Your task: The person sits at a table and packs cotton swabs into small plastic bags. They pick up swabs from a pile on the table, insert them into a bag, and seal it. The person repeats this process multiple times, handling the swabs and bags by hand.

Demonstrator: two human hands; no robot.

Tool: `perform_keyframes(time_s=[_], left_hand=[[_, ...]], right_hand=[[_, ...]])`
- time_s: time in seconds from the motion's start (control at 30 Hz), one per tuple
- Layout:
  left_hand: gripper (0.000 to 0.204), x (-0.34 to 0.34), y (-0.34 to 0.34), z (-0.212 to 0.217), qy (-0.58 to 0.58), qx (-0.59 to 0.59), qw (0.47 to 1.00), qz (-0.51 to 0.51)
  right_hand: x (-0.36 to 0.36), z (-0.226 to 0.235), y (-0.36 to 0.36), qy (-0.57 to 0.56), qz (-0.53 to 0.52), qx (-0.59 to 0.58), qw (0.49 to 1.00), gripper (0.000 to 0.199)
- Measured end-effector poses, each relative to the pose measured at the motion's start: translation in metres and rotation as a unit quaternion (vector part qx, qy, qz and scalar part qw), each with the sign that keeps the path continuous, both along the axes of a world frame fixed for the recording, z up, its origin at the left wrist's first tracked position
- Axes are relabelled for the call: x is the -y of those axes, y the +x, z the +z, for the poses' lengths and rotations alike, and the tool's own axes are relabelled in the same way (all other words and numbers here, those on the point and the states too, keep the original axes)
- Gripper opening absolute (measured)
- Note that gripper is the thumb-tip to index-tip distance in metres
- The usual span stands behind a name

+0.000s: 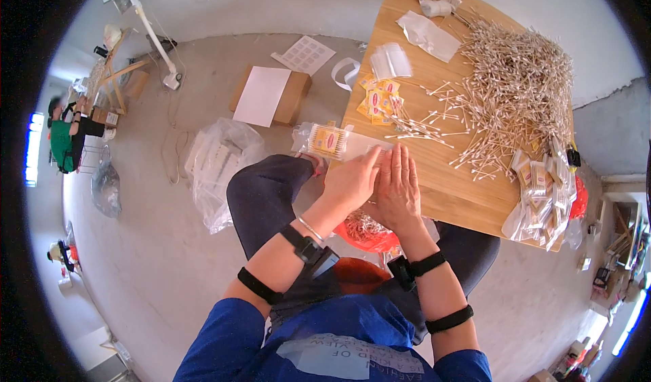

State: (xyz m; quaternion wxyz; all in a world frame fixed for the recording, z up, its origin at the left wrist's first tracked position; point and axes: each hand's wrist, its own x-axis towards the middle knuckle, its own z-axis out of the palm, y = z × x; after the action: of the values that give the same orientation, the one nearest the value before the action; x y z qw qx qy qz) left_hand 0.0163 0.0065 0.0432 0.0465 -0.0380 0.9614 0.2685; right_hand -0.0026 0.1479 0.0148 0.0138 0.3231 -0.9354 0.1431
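Wearer's hands (348, 187) (399, 195): two. Large swab heap (519, 87): one.

Swabs (519, 80) white-tipped on pale sticks; bench (444, 195) light brown with wood grain; cards (380, 102) yellow with red patches; shirt (339, 338) blue with a pale print; carton (296, 97) brown; straps (260, 286) black; floor (163, 267) grey.

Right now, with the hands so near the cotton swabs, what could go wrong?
The right hand is close to loose swabs and might scatter some. Packs in clear bags lie at the table's corner, so a bump could perhaps push them off.
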Motion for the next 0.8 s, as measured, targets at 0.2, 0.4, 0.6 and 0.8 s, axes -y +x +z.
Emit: perform_keyframes(time_s=[0.2,0.4,0.6,0.8], left_hand=[[0.047,0.005,-0.004,-0.031,0.242,-0.231,0.941,0.055],[0.053,0.001,-0.010,-0.035,0.437,-0.176,0.881,0.042],[0.063,0.007,-0.015,-0.045,0.510,-0.145,0.848,0.021],[0.067,0.014,-0.016,-0.044,0.547,-0.125,0.827,0.019]], right_hand=[[0.003,-0.005,0.000,-0.026,-0.011,0.005,1.000,0.108],[0.012,0.001,0.003,-0.018,-0.040,0.044,0.998,0.108],[0.020,-0.001,0.007,-0.047,-0.051,0.048,0.996,0.108],[0.023,0.002,0.006,-0.052,-0.068,0.063,0.994,0.108]])
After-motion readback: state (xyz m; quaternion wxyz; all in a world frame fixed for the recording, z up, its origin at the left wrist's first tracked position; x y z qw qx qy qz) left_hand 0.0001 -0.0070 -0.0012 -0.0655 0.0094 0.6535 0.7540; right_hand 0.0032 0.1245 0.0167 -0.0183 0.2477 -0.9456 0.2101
